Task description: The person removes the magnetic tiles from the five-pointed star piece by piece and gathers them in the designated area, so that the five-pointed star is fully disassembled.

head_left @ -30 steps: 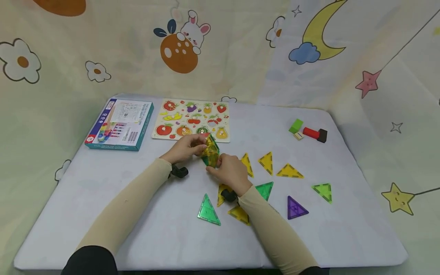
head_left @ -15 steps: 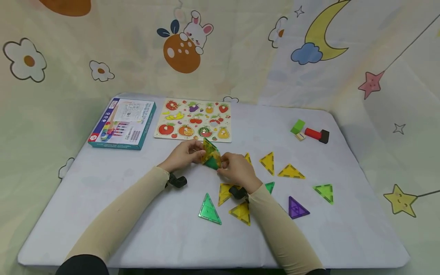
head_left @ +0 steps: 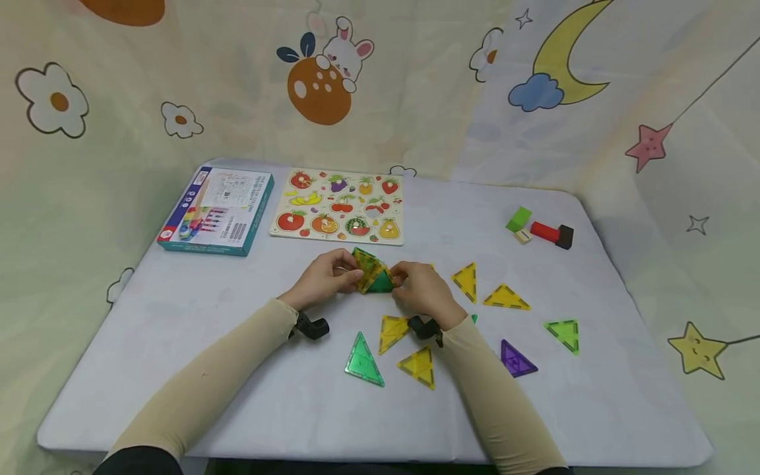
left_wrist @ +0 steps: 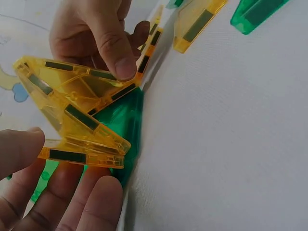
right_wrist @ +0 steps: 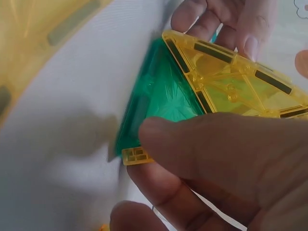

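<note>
Between my two hands is a cluster of magnetic triangle tiles [head_left: 369, 269], yellow and green, joined at their edges. My left hand [head_left: 323, 277] pinches its left side, thumb [left_wrist: 19, 147] on a yellow tile and fingers below. On the other side my right hand [head_left: 424, 290] grips a yellow tile, its thumb [right_wrist: 173, 139] pressing near the green tile [right_wrist: 168, 94]. Two yellow tiles meet at a narrow angle in the left wrist view, beside the green tile [left_wrist: 122, 118]. The cluster's lower edge sits low over the white tabletop. My right hand hides part of it.
Loose yellow triangles [head_left: 464, 282], a green triangle [head_left: 363, 363], a purple triangle [head_left: 518, 359] and a light green one [head_left: 567, 335] lie around my right forearm. Behind are a fruit puzzle board [head_left: 338, 208], a boxed set [head_left: 216, 211] and small blocks [head_left: 545, 231] at right.
The tile cluster has come toward me, off the puzzle board's front edge in view, and has turned so its green face shows in front. My right hand has shifted right and up to its side.
</note>
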A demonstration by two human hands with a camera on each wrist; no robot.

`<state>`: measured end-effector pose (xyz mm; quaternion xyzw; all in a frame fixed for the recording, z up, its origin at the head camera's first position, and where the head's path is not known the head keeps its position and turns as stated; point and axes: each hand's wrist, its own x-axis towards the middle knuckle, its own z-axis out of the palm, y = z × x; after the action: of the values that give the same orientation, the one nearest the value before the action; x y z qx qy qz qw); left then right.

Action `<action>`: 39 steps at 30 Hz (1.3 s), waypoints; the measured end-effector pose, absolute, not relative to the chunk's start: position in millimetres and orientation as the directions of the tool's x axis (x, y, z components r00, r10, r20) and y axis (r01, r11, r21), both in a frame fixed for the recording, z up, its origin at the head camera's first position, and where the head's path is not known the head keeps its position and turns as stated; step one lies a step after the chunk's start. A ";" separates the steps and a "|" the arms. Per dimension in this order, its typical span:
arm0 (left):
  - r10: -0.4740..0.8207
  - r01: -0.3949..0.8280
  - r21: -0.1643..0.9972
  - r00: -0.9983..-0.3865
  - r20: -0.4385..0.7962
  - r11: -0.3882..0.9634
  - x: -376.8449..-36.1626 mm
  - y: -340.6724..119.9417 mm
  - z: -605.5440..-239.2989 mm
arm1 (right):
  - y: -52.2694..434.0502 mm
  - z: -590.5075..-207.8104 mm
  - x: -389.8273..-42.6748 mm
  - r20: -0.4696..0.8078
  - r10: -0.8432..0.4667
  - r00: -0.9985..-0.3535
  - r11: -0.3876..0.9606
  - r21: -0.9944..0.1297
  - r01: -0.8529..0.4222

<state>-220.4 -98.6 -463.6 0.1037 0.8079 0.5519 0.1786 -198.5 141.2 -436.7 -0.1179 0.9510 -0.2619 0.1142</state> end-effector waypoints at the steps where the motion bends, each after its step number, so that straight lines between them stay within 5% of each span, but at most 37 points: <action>1: 0.365 -0.015 0.925 -0.916 -0.165 0.380 -220.0 -99.0 -463.9 | 141.8 -436.8 -198.2 -0.154 -0.284 -0.946 0.834 -0.527 -0.164; 11: 0.305 0.205 0.787 -0.952 0.023 0.582 -225.2 -117.3 -442.0 | 142.0 -437.9 -197.0 -0.161 -0.251 -0.955 0.846 -0.516 -0.135; 22: 0.504 0.454 0.659 -0.854 0.130 0.600 -244.7 -86.3 -432.6 | 138.9 -434.9 -198.4 -0.161 -0.187 -0.969 0.849 -0.523 -0.077; 39: 0.573 0.321 0.757 -0.815 -0.086 0.570 -258.1 -82.8 -446.5 | 132.4 -438.1 -193.9 -0.096 -0.149 -0.984 0.866 -0.493 -0.083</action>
<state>-258.1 -82.8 -446.5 0.2566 0.8708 0.3863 0.1630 -193.9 132.4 -438.1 -0.0601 0.9637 -0.2518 0.0657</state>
